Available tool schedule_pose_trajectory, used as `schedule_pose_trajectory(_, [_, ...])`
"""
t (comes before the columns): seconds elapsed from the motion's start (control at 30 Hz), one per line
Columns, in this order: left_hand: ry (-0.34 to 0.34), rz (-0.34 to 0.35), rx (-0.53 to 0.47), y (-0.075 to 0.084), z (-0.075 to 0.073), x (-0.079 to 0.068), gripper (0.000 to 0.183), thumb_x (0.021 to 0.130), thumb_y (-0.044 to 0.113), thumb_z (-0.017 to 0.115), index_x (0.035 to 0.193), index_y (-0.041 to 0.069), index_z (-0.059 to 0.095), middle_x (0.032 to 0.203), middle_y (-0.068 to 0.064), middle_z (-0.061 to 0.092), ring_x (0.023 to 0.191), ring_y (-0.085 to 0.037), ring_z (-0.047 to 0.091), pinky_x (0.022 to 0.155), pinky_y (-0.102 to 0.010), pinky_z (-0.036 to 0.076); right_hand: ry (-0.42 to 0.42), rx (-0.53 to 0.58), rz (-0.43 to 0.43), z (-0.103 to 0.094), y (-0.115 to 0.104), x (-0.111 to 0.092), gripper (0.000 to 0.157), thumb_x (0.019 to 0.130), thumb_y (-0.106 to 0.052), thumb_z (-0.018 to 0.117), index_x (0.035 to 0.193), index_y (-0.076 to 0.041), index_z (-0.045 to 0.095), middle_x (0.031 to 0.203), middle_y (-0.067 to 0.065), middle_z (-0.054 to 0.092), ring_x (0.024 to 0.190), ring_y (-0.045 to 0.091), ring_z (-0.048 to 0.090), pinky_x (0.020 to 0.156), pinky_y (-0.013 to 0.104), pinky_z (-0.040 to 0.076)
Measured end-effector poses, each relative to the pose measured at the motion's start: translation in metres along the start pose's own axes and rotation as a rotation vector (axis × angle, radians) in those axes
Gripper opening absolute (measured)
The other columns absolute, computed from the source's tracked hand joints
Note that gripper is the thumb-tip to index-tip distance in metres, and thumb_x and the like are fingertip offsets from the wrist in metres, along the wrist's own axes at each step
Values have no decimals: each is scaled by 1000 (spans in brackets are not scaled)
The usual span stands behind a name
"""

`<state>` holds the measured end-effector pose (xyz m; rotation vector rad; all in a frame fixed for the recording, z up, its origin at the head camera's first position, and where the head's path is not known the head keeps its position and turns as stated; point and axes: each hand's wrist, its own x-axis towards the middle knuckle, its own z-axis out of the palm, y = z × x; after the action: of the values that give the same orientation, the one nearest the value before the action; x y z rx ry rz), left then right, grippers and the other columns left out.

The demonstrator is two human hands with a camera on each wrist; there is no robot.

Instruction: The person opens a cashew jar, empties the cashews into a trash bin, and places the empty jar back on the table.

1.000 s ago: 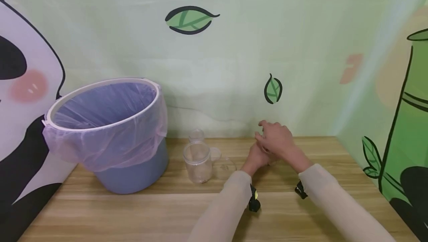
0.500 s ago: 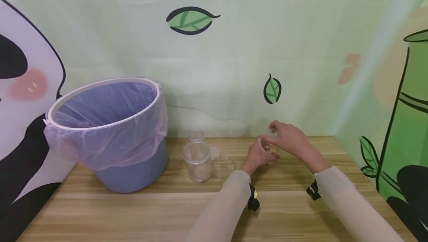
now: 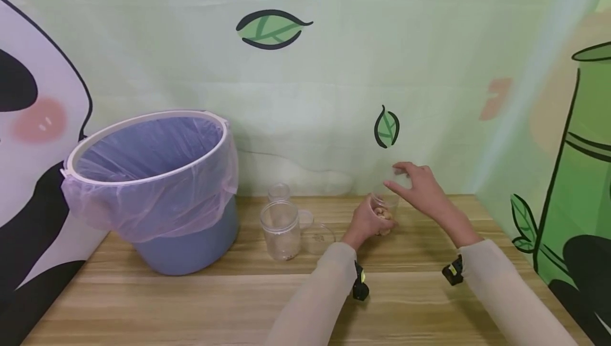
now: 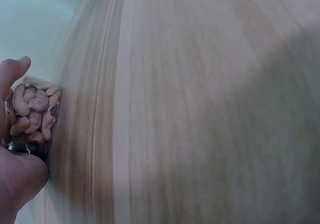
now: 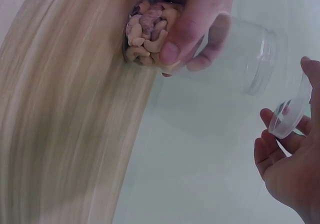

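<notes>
My left hand (image 3: 365, 225) grips a clear plastic jar (image 5: 237, 56) standing upright on the table. Cashews and other mixed nuts (image 3: 382, 213) fill its lower part, and they show closely in the left wrist view, where fingers hide part of the jar. Just right of the jar's mouth and above it, my right hand (image 3: 422, 189) holds a clear lid (image 5: 292, 116) between thumb and fingers. The lid is apart from the jar and tilted; the right wrist view shows a gap between them.
A blue bin (image 3: 191, 250) with a pink liner (image 3: 143, 218) stands at the left. Between bin and hands are a clear jar (image 3: 281, 242) with small bits at its bottom, a smaller clear container (image 3: 279, 192) behind it, and clear round lids (image 3: 319, 239). A printed curtain (image 3: 324, 96) hangs behind.
My right hand has lifted off the jar's top and moved right with the lid, uncovering the nuts. The left hand keeps its grip in nearly the same place.
</notes>
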<state>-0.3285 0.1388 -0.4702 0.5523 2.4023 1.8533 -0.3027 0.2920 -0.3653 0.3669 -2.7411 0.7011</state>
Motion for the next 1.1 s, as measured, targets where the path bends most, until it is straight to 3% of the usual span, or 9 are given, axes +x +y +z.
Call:
schedule_pose_trajectory(0.23, [6, 11, 8, -2, 1, 2, 50, 74, 9, 90, 115, 9, 61, 123, -1, 66, 105, -10, 61, 95, -24, 47, 20, 1, 13, -5, 6, -6, 60, 100, -38, 65, 138, 6, 52, 133, 28, 60, 115, 44, 50, 97, 57, 40])
schedule_pose_trajectory(0.47, [13, 9, -7, 1, -2, -1, 48, 74, 8, 89, 114, 10, 62, 127, -3, 65, 108, -14, 62, 96, -26, 48, 51, 23, -42, -6, 17, -12, 46, 98, -18, 64, 133, 10, 53, 132, 33, 57, 124, 48, 50, 107, 61, 30])
schedule_pose_trajectory(0.7, [15, 42, 13, -2, -2, -3, 47, 76, 8, 87, 114, 9, 60, 128, -4, 65, 106, -10, 61, 96, -25, 48, 8, 75, 42, -3, 25, -20, 46, 93, -18, 70, 128, 8, 54, 127, 31, 51, 110, 44, 52, 93, 59, 45])
schedule_pose_trajectory(0.9, [13, 11, -10, -4, -1, -2, 57, 74, 8, 90, 123, 5, 60, 124, -6, 68, 107, -13, 61, 98, -28, 47, -24, 61, 88, 2, 31, -25, 45, 87, -21, 81, 110, 6, 53, 110, 26, 52, 98, 38, 54, 83, 50, 48])
schedule_pose_trajectory(1.1, [10, -12, -10, -6, 2, 2, 66, 73, 9, 91, 129, 2, 58, 124, -6, 68, 107, -12, 60, 97, -27, 47, -93, -37, 62, 11, 43, -30, 41, 80, -25, 87, 81, -3, 53, 84, 12, 51, 77, 25, 47, 67, 37, 40])
